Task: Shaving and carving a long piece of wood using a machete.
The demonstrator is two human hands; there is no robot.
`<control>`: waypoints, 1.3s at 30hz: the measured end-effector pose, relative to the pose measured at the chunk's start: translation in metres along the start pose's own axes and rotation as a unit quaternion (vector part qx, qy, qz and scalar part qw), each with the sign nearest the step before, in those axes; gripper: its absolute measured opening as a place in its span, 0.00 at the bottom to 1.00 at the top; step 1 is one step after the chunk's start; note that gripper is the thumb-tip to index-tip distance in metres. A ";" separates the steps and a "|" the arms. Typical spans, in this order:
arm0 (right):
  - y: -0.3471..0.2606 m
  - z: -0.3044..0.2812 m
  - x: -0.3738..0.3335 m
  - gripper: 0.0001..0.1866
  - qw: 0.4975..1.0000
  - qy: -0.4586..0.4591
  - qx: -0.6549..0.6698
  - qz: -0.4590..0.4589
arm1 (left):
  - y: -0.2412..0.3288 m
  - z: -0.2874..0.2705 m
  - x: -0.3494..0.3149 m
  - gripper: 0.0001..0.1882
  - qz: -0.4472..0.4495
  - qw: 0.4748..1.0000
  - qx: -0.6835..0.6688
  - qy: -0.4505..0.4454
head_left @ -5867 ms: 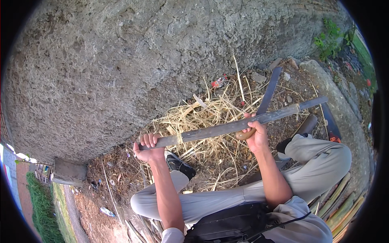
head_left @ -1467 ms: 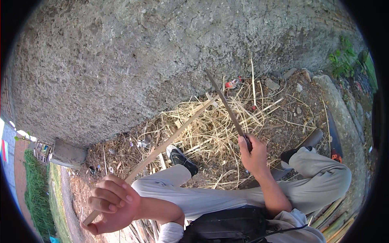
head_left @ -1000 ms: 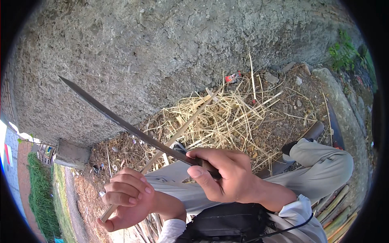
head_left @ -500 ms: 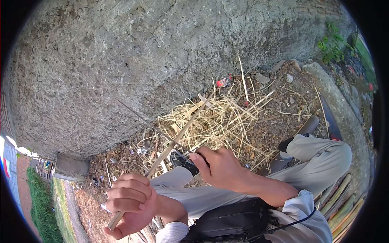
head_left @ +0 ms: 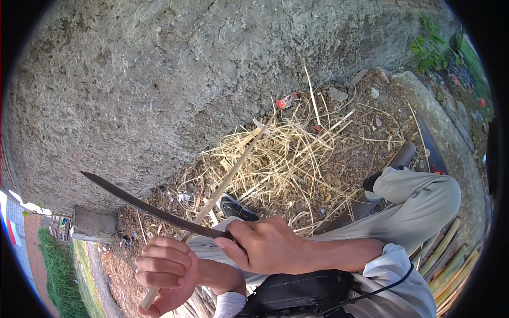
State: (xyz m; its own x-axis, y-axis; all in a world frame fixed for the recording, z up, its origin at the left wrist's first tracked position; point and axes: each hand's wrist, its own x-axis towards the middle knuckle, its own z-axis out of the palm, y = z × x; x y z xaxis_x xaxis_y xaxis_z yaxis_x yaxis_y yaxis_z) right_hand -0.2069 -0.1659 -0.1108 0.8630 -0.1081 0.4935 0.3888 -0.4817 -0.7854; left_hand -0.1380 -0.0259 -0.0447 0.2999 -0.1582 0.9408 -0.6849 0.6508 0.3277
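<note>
My left hand (head_left: 167,265) is closed round the lower end of a long, thin bamboo strip (head_left: 235,170), which slants up and away to the right over the ground. In my right hand (head_left: 273,246) is the handle of a long curved knife (head_left: 143,205), its dark blade pointing left with the broad side showing. Blade and strip cross just above my left fist; whether they touch there I cannot tell. Beneath the strip's far part lies a heap of pale shavings (head_left: 281,164).
A rough grey wall (head_left: 159,95) rises ahead. On the right a dark blade with an orange-red end (head_left: 430,143) leans by a stone ledge (head_left: 450,127). A dark pole (head_left: 403,155) lies near my bent knee (head_left: 435,196). Split bamboo lengths (head_left: 448,257) lie at lower right. A black bag (head_left: 302,294) rests at my waist.
My right hand has drawn the knife back toward me, down the strip to near my left fist. Its blade has turned from edge-on to show its broad side. The left hand keeps its hold.
</note>
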 end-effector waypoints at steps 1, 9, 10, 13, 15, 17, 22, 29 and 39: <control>0.001 0.003 -0.002 0.21 0.999 0.038 -0.013 -0.034 | 0.000 0.000 0.000 0.33 -0.004 1.000 -0.001 -0.001; 0.015 -0.007 0.000 0.21 0.997 0.015 0.074 0.034 | -0.007 -0.008 0.007 0.30 0.009 0.996 -0.004 -0.087; 0.011 0.000 -0.006 0.21 0.998 0.030 0.056 -0.013 | -0.004 -0.012 0.007 0.30 0.002 0.996 -0.001 -0.088; 0.037 0.010 -0.002 0.21 0.998 0.033 0.040 0.029 | -0.005 -0.018 0.007 0.31 -0.004 0.996 -0.029 -0.082; 0.086 0.017 0.003 0.21 0.992 0.045 -0.034 0.109 | -0.003 -0.030 0.004 0.32 -0.011 0.996 -0.042 -0.080; 0.116 0.008 0.006 0.22 0.979 0.020 -0.043 0.199 | -0.002 -0.038 0.002 0.34 -0.012 0.995 -0.044 -0.094; 0.090 -0.006 0.005 0.25 0.983 0.030 0.033 0.179 | 0.004 -0.027 -0.009 0.33 -0.016 0.997 0.034 0.073; 0.040 -0.031 -0.003 0.25 0.992 -0.003 0.081 0.093 | 0.070 -0.024 0.017 0.26 0.020 0.959 0.066 0.274; 0.035 -0.003 -0.021 0.19 0.998 0.031 -0.043 -0.015 | 0.081 -0.018 0.015 0.29 -0.050 0.985 0.004 0.166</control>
State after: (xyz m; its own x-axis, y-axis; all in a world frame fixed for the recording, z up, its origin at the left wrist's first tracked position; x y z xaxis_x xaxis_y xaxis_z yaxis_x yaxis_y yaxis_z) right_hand -0.2126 -0.1826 -0.1477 0.8286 -0.1448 0.5408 0.3828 -0.5583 -0.7361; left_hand -0.1771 0.0374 -0.0056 0.5661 0.0322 0.8237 -0.6455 0.6389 0.4186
